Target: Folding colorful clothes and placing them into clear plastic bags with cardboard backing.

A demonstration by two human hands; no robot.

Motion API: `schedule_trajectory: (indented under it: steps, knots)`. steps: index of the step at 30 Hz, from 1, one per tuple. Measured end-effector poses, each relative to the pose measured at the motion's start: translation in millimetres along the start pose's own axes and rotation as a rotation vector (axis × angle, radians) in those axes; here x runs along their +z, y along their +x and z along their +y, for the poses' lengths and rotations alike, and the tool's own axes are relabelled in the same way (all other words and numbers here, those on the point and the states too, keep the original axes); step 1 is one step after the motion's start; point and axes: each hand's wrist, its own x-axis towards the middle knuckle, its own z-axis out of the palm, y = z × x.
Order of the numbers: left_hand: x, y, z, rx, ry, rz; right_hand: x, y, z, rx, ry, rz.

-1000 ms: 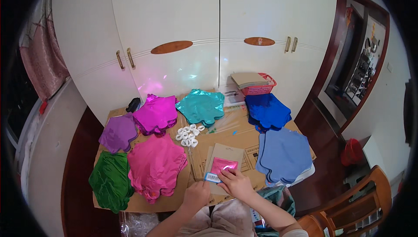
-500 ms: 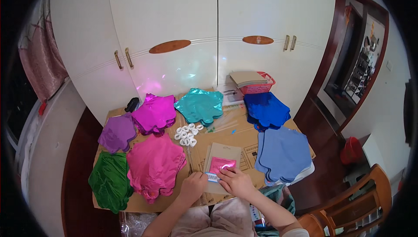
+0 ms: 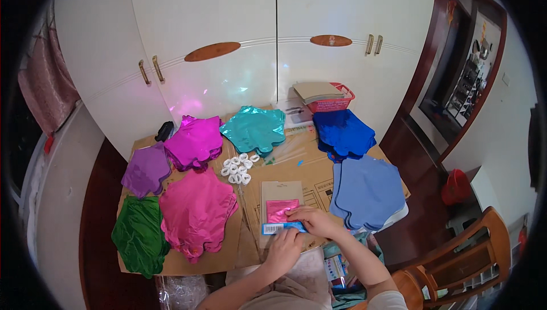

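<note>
A folded pink foil sheet (image 3: 279,207) lies on a stack of brown cards (image 3: 289,188) at the table's front. Across its near edge runs a blue label strip (image 3: 273,228) with a white barcode area at its left end. My left hand (image 3: 285,250) is closed at the strip's lower edge, its fingertips on the blue part right of the barcode. Just above it, my right hand (image 3: 314,221) is closed, fingers bent and pressing on the foil's right side and the strip's right end. Its thumb is partly hidden, and both hands cover the strip's right part.
Pink foil shapes (image 3: 198,213), green ones (image 3: 139,236) and purple ones (image 3: 146,170) lie left; magenta (image 3: 195,141), teal (image 3: 253,129) and dark blue (image 3: 344,132) piles behind; light blue ones (image 3: 369,193) right. White rings (image 3: 236,167), a red basket (image 3: 330,105) and a wooden chair (image 3: 461,253) stand nearby.
My left hand has moved right from the strip's left end, so the barcode now shows fully. My right hand has moved slightly right and up along the foil. The whole view has shifted a little.
</note>
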Motion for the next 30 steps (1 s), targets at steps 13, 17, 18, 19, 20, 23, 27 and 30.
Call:
schedule_trajectory:
  steps: [13,17,18,19,20,23,27,30]
  knots:
    - [17.2,7.0,6.2,-0.103,0.007,-0.076,0.0,-0.4,-4.4,0.005,-0.015,-0.013]
    - [8.2,3.9,4.1,-0.129,-0.174,-0.028,5.7,-8.6,2.6,-0.083,-0.075,0.021]
    - [4.2,1.6,1.0,-0.131,-0.232,0.012,5.4,-7.9,0.9,-0.090,-0.076,0.008]
    - [-0.4,-0.4,-2.8,-0.132,-0.290,0.051,3.9,-7.2,-2.8,-0.096,-0.077,-0.005]
    - [-4.6,-2.5,-6.7,-0.133,-0.347,0.091,3.2,-6.9,-4.4,-0.102,-0.078,-0.018]
    - [-16.4,-8.4,-16.6,-0.083,-0.493,0.293,2.1,-11.1,-4.6,-0.119,-0.059,-0.066]
    - [-38.4,-35.0,-39.5,-0.583,-1.244,0.375,-1.9,-17.2,-13.6,-0.158,0.000,-0.084]
    - [-70.5,-37.3,-55.1,-0.661,-0.905,0.293,-6.0,-22.0,-15.9,-0.194,-0.025,-0.106]
